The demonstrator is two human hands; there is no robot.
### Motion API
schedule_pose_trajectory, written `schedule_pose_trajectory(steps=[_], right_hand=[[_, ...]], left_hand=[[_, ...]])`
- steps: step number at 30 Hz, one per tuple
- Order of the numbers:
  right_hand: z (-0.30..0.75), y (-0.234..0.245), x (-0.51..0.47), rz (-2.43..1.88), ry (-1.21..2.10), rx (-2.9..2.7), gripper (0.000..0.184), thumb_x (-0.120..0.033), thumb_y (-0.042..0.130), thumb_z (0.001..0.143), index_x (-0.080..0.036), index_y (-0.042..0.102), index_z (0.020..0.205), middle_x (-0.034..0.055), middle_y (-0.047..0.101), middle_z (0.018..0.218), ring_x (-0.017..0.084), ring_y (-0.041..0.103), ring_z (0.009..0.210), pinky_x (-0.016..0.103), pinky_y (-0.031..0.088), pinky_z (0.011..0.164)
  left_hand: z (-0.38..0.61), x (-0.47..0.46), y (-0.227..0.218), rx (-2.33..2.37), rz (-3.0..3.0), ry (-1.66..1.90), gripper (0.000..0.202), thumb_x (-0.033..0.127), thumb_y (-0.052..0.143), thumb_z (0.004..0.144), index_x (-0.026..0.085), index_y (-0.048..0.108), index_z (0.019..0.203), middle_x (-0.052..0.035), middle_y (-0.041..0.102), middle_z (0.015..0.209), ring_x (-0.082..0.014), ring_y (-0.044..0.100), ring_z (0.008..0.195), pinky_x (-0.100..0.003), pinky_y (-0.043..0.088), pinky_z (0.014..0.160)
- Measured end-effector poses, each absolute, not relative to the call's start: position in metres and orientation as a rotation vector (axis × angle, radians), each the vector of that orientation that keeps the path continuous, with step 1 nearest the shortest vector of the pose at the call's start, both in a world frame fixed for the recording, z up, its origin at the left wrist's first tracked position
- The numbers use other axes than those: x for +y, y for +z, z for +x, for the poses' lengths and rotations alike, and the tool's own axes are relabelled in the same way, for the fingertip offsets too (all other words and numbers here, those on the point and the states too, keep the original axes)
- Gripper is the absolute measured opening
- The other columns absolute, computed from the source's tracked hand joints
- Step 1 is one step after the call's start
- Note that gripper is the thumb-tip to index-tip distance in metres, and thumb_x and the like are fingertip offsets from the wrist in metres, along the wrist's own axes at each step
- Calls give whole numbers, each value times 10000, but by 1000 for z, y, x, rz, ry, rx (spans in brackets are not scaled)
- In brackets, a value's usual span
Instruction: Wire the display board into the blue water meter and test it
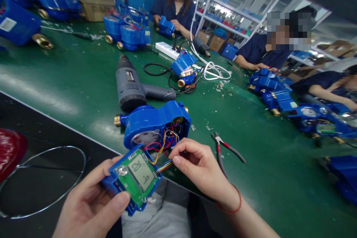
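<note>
My left hand (95, 197) grips a blue plastic housing with a green circuit board (126, 182) in it. The board's small LCD screen (141, 171) shows digits. My right hand (198, 165) pinches a bundle of thin coloured wires (165, 166) between thumb and forefinger, right of the screen. Red, yellow and other wires run from the board up to a blue water meter (141, 122) with brass ends, lying on the green table just beyond my hands. Part of the wire bundle is hidden behind my right fingers.
A grey heat gun (131, 85) lies behind the meter. Red-handled cutting pliers (220, 145) rest to the right. Another blue meter (184, 68), a white power strip (167, 50) and cables lie farther back. Several co-workers sit across the green table (267, 178). A wire-rimmed stool (80, 160) stands at left.
</note>
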State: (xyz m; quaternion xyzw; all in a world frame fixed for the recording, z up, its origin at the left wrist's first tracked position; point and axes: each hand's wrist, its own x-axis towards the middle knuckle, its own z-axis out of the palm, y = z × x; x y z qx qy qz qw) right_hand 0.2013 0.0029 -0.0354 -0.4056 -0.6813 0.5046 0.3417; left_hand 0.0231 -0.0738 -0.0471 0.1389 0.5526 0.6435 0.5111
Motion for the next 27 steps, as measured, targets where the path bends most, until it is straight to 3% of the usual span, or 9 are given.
schedule_pose_trajectory(steps=[9,14,18,22,27], right_hand=[[197,-31,2,-943,1153,-1922,50,-139,647,829,-157,651,782,3,593,760,112,524,710,242,394,626],[193,-35,0,-953,1027,-1984,121,-62,572,824,-151,617,754,-7,567,734,101,508,698,227,385,629],[192,-40,1,-1039,996,-1941,136,-57,531,812,-158,599,749,-10,539,732,93,479,644,215,365,565],[197,-43,4,-1067,939,-1941,139,-56,520,822,-168,575,761,-12,531,742,97,484,651,217,380,566],[202,-43,-2,-922,635,-2144,167,-120,474,936,-173,619,1001,80,612,1086,163,552,978,301,443,811]], left_hand=[[24,-75,-44,1436,437,1513,463,375,915,379,237,768,796,16,752,751,-194,701,670,-212,578,590],[24,-75,-42,1464,454,1495,472,314,916,363,237,767,805,16,753,718,-188,694,605,-202,569,532],[21,-76,-45,1466,436,1501,487,368,918,375,239,760,817,5,760,763,-196,696,660,-219,578,584],[21,-74,-46,1390,370,1489,502,294,931,354,239,753,820,13,751,746,-210,697,677,-248,577,607],[22,-69,-47,1221,266,1474,468,338,920,423,217,741,837,-11,746,708,-220,709,700,-261,579,627]])
